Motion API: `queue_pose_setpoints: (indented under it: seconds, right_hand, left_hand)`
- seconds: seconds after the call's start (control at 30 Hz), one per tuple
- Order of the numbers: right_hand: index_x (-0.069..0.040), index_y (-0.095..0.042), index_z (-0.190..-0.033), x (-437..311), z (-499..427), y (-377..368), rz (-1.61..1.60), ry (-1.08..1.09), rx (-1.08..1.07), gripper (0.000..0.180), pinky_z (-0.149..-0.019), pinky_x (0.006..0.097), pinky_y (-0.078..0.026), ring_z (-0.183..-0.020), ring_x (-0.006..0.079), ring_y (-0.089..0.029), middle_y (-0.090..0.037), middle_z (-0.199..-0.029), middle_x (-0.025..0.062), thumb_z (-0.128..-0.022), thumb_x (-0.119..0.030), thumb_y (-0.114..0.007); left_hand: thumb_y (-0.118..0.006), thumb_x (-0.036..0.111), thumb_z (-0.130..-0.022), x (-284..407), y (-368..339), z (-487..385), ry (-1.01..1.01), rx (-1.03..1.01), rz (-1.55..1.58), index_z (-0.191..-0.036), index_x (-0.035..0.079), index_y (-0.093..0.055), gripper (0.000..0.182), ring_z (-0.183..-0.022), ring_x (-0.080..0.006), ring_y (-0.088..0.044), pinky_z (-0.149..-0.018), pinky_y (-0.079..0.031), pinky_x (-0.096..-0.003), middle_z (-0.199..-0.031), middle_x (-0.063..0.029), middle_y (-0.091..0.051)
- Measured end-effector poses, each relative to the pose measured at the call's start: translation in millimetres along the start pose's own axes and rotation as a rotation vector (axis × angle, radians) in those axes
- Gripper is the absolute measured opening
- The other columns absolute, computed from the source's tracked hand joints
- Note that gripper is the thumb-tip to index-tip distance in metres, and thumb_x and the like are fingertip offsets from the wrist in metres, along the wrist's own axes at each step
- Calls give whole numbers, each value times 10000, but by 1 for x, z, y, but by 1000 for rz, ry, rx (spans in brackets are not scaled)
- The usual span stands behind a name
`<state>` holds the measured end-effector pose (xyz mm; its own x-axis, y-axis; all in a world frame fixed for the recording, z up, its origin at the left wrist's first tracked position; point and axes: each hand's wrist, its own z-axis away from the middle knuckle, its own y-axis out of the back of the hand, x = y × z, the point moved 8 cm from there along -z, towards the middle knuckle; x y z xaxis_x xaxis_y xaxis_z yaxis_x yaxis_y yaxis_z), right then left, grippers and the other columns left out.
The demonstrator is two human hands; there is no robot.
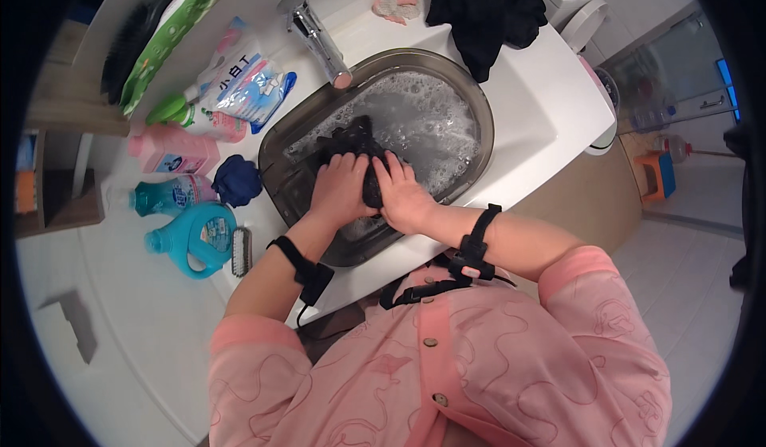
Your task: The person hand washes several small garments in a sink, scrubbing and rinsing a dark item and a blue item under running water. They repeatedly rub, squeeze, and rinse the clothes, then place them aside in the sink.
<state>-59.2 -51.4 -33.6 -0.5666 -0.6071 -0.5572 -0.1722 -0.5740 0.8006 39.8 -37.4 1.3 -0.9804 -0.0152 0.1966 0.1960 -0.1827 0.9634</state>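
Observation:
A dark plastic basin (488, 138) with sudsy water sits in the white sink below a chrome faucet (317, 43). Inside its near left part lies a wet black cloth (354, 138), bunched up. My left hand (342, 191) and my right hand (404, 194) are side by side at the basin's near side, both gripping the cloth, a fold of which shows between them. The lower part of the cloth is hidden by my hands and the water.
Left of the basin are a navy mesh-like bundle (237, 180), a scrub brush (241, 252), a teal detergent jug (206, 240), a pink bottle (179, 150) and a plastic pouch (248, 85). Black garments (473, 13) and a small pink-and-white cloth (397, 7) lie on the counter's far side.

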Motion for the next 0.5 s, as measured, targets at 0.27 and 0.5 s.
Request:
queue_pose_setpoints:
  seconds: [0.27, 0.5]
  right_hand:
    - [45, -139, -1498, 76, -34, -8, -32, -173, -164, 878, -1041, 462, -428, -1276, 446, -418, -330, -1430, 266, -838, -207, -660]
    - [3, -386, -1430, 122, -49, 14, -243, -549, -68, 644, -1037, 423, -439, -1262, 448, -478, -399, -1437, 238, -902, -328, -547]
  left_hand:
    - [-896, 497, -455, -8, -11, -97, -167, 1, 178, -1088, 109, -607, 797, -976, -324, -599, -808, -514, -426, -997, -82, -605]
    - [-863, 630, -490, -21, -15, -134, 28, -90, -33, -1113, 111, -684, 831, -1214, -329, -472, -952, -446, -457, -1181, -112, -548]
